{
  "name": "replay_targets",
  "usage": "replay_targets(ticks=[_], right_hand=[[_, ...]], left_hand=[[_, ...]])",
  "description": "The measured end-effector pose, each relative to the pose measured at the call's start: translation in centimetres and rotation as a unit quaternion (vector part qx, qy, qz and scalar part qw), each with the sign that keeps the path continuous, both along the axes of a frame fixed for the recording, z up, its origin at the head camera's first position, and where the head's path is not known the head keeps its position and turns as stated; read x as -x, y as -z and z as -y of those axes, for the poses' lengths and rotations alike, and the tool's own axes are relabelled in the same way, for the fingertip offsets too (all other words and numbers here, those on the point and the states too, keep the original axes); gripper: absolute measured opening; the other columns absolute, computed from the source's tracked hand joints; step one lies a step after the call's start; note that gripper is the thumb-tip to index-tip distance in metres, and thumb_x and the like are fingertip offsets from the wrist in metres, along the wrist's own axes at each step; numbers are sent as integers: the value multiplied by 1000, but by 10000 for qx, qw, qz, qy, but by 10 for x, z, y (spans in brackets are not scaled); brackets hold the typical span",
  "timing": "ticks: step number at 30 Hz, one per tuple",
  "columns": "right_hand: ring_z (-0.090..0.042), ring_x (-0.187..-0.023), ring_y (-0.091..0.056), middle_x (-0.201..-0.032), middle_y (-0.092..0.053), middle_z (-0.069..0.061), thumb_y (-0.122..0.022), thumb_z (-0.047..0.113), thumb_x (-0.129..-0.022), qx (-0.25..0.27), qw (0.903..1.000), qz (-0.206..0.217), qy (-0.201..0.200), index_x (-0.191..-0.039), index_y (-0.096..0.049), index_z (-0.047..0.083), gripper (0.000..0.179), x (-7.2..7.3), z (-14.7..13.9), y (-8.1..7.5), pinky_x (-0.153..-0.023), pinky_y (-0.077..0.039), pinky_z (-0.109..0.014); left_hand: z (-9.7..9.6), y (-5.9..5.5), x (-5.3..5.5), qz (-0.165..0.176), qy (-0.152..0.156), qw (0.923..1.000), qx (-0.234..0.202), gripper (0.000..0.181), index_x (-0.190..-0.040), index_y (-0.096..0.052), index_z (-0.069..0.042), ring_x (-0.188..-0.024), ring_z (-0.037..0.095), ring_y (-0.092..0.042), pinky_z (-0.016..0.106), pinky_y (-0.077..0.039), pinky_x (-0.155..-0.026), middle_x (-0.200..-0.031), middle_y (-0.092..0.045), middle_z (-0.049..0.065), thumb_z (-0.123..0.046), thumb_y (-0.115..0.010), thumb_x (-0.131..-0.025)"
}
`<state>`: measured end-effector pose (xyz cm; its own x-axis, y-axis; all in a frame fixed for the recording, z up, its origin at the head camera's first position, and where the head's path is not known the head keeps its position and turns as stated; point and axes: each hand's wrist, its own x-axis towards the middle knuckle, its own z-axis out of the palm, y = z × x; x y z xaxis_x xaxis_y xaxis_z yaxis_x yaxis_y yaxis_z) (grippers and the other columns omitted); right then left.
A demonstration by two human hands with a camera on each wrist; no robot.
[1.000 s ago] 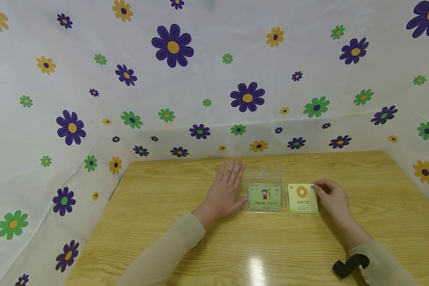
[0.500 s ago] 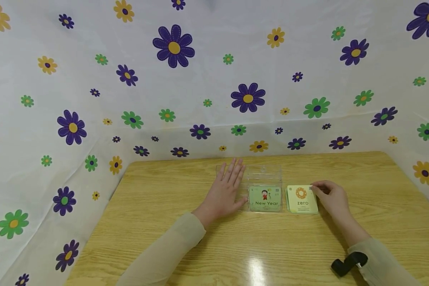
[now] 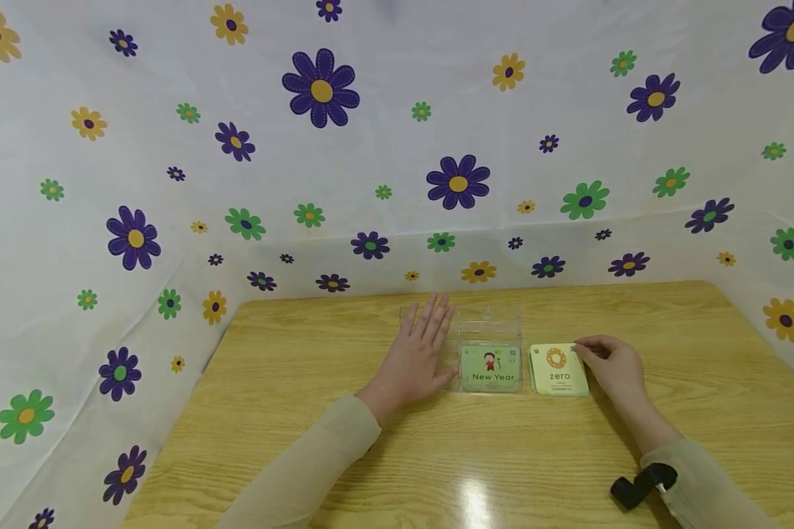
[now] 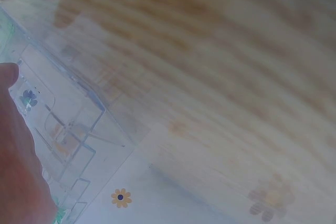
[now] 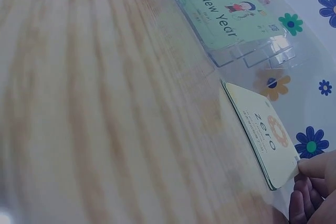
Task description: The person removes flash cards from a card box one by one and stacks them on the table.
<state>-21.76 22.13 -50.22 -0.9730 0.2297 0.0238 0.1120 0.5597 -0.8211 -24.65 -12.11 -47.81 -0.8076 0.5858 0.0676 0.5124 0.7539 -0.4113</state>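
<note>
My left hand (image 3: 412, 361) lies flat with straight fingers on the left part of a clear plastic case (image 3: 490, 327). In the case's right part sits a green "New Year" card (image 3: 492, 369), its picture facing up. Just right of the case is a small stack of cards, topped by a pale yellow "zero" card (image 3: 559, 373) with a ring picture. My right hand (image 3: 614, 369) pinches the stack's upper right corner. In the right wrist view the thumb (image 5: 315, 165) is on that corner, with the other fingers curled below. How many cards it pinches I cannot tell.
A wooden table (image 3: 397, 470) carries everything. White cloth with purple, green and yellow flowers (image 3: 320, 90) hangs behind and at both sides. A black strap device (image 3: 643, 486) is on the right wrist.
The top "zero" card has slid slightly left and toward me, lining up more with the cards under it. My right hand moved a little with it; the left hand stays put.
</note>
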Motion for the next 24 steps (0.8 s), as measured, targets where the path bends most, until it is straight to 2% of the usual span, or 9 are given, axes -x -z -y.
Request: replay_targets(ticks=[6, 10, 24], right_hand=[[5, -75, -53, -111, -75, -27, -69, 12, -103, 25, 10000, -29, -2, -117, -75, -8, 25, 0, 0, 1, -66, -45, -12], [7, -76, -52, -113, -75, -27, -68, 12, -104, -3, 10000, -68, 11, -118, -75, -8, 26, 0, 0, 0, -66, -45, -11], [14, -75, -50, -114, -74, -28, -67, 13, -105, 63, 9998, -187, -31, -118, -74, -8, 26, -1, -1, -1, -67, -46, -9]], left_hand=[[-1, -2, -1, 57, -48, 9999, 101, 101, -170, -1, -3, -168, 37, -2, 54, -6, -137, -180, 5, 17, -74, -30, -105], [-1, -2, -1, 22, -39, 9999, 135, 100, -171, -2, -3, -168, 37, -6, 54, -8, -137, -180, 2, 17, -74, -30, -105], [0, -2, 0, -25, -23, 9999, 101, 101, -170, -2, -2, -168, 37, -6, 54, -9, -137, -180, 1, 17, -73, -31, -105]])
